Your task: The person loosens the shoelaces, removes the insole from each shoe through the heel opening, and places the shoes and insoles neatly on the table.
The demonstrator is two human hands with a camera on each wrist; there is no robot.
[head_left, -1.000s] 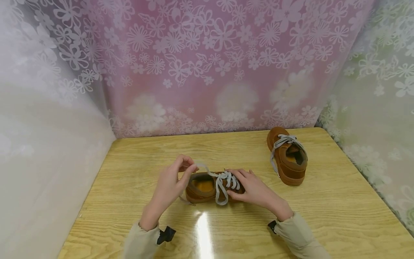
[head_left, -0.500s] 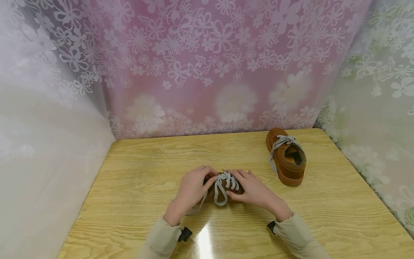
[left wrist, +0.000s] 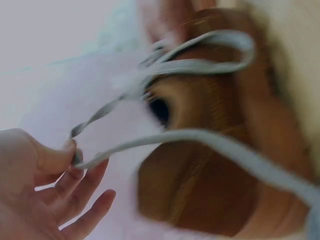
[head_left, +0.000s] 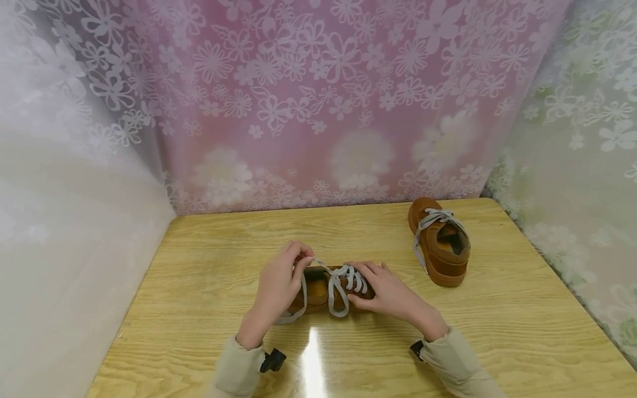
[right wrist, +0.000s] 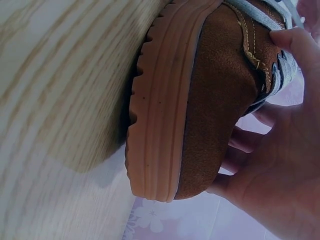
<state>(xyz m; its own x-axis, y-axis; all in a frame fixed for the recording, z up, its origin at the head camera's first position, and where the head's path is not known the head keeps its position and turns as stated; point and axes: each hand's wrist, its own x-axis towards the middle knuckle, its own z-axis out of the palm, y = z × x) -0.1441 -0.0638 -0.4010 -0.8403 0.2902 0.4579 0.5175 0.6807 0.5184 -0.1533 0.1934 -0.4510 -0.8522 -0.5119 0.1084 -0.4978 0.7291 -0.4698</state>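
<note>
A brown shoe (head_left: pixel 318 304) with grey laces lies on the table, its toe pointing right. My left hand (head_left: pixel 278 284) pinches a grey shoelace (head_left: pixel 324 267) between thumb and fingertips, above the shoe's opening. In the left wrist view the shoelace (left wrist: pixel 104 111) runs taut from the knot to that hand (left wrist: pixel 45 172), and its loose end hangs past the heel. A lace loop (head_left: pixel 339 314) droops over the near side. My right hand (head_left: pixel 395 293) grips the shoe's front, thumb near the lacing; the right wrist view shows the toe (right wrist: pixel 215 110) beside its fingers.
A second brown shoe (head_left: pixel 450 265), its laces tied in a bow, stands at the back right of the wooden table (head_left: pixel 209 249). A pink flowered curtain (head_left: pixel 298 110) hangs behind, and pale sheets (head_left: pixel 74 221) close off both sides.
My left hand moved right to the knot, over the shoe's opening, then drew back left and up with the shoelace stretched. The right hand has kept its place on the shoe.
</note>
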